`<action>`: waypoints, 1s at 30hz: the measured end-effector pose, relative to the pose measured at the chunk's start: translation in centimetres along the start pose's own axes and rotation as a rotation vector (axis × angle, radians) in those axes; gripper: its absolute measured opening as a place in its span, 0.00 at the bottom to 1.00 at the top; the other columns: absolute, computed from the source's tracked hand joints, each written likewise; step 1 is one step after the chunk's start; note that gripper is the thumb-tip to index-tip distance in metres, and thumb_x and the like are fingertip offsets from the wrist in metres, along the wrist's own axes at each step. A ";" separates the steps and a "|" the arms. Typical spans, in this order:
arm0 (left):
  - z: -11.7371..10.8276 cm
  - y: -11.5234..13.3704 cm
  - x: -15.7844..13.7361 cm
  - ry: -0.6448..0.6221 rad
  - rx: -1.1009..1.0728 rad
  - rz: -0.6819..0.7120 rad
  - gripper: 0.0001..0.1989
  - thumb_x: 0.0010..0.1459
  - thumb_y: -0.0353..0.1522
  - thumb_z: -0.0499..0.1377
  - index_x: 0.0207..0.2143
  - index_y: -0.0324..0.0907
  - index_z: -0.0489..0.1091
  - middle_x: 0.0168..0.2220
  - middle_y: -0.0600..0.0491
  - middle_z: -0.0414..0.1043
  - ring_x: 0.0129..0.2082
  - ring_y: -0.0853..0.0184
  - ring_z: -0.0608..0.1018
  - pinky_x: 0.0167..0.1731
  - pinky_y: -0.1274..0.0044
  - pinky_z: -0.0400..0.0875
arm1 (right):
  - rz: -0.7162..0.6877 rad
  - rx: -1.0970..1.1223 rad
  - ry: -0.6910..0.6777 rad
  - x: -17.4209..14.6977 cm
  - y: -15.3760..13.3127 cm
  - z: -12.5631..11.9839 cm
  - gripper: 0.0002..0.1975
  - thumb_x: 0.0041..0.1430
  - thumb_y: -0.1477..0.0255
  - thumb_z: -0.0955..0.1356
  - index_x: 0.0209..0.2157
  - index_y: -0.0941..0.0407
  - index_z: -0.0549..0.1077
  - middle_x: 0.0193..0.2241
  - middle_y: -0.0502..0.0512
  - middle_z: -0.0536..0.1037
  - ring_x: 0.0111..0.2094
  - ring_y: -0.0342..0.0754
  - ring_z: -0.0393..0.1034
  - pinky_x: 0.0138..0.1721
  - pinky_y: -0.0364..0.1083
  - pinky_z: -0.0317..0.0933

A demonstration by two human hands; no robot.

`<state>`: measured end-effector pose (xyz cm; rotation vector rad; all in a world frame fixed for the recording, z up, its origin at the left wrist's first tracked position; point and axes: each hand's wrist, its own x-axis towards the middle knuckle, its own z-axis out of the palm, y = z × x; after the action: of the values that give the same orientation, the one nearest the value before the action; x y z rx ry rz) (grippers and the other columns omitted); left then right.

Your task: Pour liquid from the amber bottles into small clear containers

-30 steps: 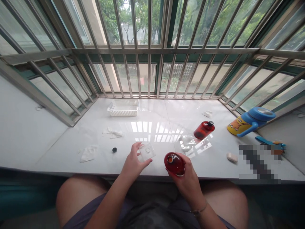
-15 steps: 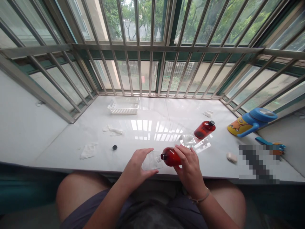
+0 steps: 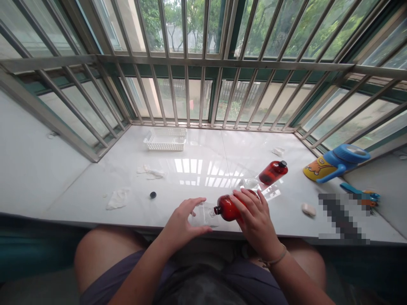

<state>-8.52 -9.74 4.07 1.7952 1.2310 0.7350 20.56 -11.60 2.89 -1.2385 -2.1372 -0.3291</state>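
Note:
My left hand (image 3: 184, 220) is curved around a clear bottle (image 3: 203, 214) near the counter's front edge, thumb and fingers on either side of it. My right hand (image 3: 254, 214) grips a red-brown bottle (image 3: 227, 208), tilted with its uncapped dark neck pointing left. That neck is at the mouth of the clear bottle; whether the two touch or liquid flows, I cannot tell. A small black cap (image 3: 153, 195) lies to the left of my left hand. Beyond my right hand, a second red-brown bottle (image 3: 273, 173) with a black cap lies on its side.
A white perforated basket (image 3: 165, 140) stands at the back left of the white counter (image 3: 203, 146). Crumpled tissues (image 3: 117, 199) lie at left. At right are a blue and yellow handled flask (image 3: 337, 163), a pale bar-like object (image 3: 308, 210) and a blurred-out patch. Metal bars (image 3: 210, 63) enclose the far side.
My right hand has shifted slightly right along the red-brown bottle, so more of its body shows. My left hand stays nearly in place around the clear bottle.

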 end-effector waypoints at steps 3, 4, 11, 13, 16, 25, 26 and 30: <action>0.1 -0.2 0.1 -0.015 -0.059 0.002 0.39 0.50 0.40 0.79 0.64 0.53 0.73 0.61 0.47 0.77 0.51 0.56 0.82 0.52 0.64 0.82 | -0.035 -0.023 -0.014 0.1 0.4 -0.3 0.30 0.71 0.80 0.68 0.70 0.47 0.67 0.65 0.56 0.76 0.69 0.59 0.67 0.76 0.70 0.46; 0.2 -0.2 0.1 -0.019 -0.079 0.004 0.39 0.50 0.40 0.79 0.64 0.53 0.73 0.61 0.47 0.77 0.54 0.55 0.81 0.52 0.64 0.82 | -0.042 -0.029 -0.021 0.2 0.5 -0.4 0.31 0.71 0.81 0.68 0.71 0.46 0.66 0.65 0.56 0.76 0.69 0.59 0.67 0.76 0.70 0.47; 0.4 -0.3 0.3 -0.036 -0.157 -0.016 0.39 0.50 0.41 0.79 0.63 0.53 0.73 0.63 0.47 0.77 0.61 0.52 0.80 0.54 0.65 0.81 | -0.046 -0.047 -0.056 1.1 0.4 -1.3 0.36 0.70 0.83 0.66 0.73 0.42 0.63 0.67 0.53 0.75 0.70 0.59 0.67 0.76 0.72 0.45; 0.5 -0.3 0.4 -0.036 -0.174 -0.025 0.39 0.49 0.40 0.79 0.63 0.52 0.73 0.63 0.47 0.77 0.61 0.52 0.79 0.54 0.65 0.81 | -0.040 -0.053 -0.063 1.2 0.3 -1.5 0.36 0.70 0.84 0.66 0.73 0.42 0.63 0.67 0.53 0.75 0.70 0.59 0.67 0.77 0.73 0.44; 0.6 -0.3 0.4 -0.043 -0.191 -0.034 0.39 0.50 0.41 0.79 0.63 0.51 0.73 0.62 0.46 0.77 0.61 0.52 0.79 0.55 0.64 0.81 | -0.038 -0.049 -0.071 1.3 0.2 -1.6 0.35 0.70 0.84 0.66 0.72 0.42 0.64 0.67 0.53 0.75 0.70 0.59 0.67 0.77 0.73 0.44; 0.6 -0.2 0.3 -0.043 -0.194 -0.062 0.39 0.49 0.40 0.80 0.63 0.51 0.74 0.61 0.46 0.78 0.57 0.53 0.81 0.54 0.64 0.81 | -0.053 -0.068 -0.062 1.3 0.2 -1.5 0.35 0.70 0.84 0.65 0.72 0.43 0.65 0.67 0.53 0.75 0.70 0.59 0.67 0.76 0.73 0.45; 0.6 -0.2 0.3 -0.045 -0.192 -0.066 0.39 0.49 0.40 0.79 0.62 0.51 0.74 0.61 0.46 0.78 0.57 0.53 0.81 0.54 0.64 0.81 | -0.052 -0.067 -0.063 1.3 0.2 -1.5 0.35 0.70 0.84 0.65 0.72 0.43 0.65 0.67 0.53 0.75 0.70 0.59 0.67 0.76 0.73 0.45; 0.6 -0.3 0.3 -0.048 -0.199 -0.061 0.39 0.49 0.40 0.79 0.62 0.52 0.73 0.61 0.47 0.77 0.57 0.53 0.81 0.55 0.64 0.81 | -0.038 -0.055 -0.061 1.3 0.2 -1.4 0.35 0.70 0.84 0.66 0.72 0.42 0.65 0.67 0.52 0.75 0.70 0.59 0.67 0.77 0.73 0.44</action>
<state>-8.05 -9.59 3.46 1.5975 1.1352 0.7483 20.85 -11.35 4.79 -1.2540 -2.2193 -0.3731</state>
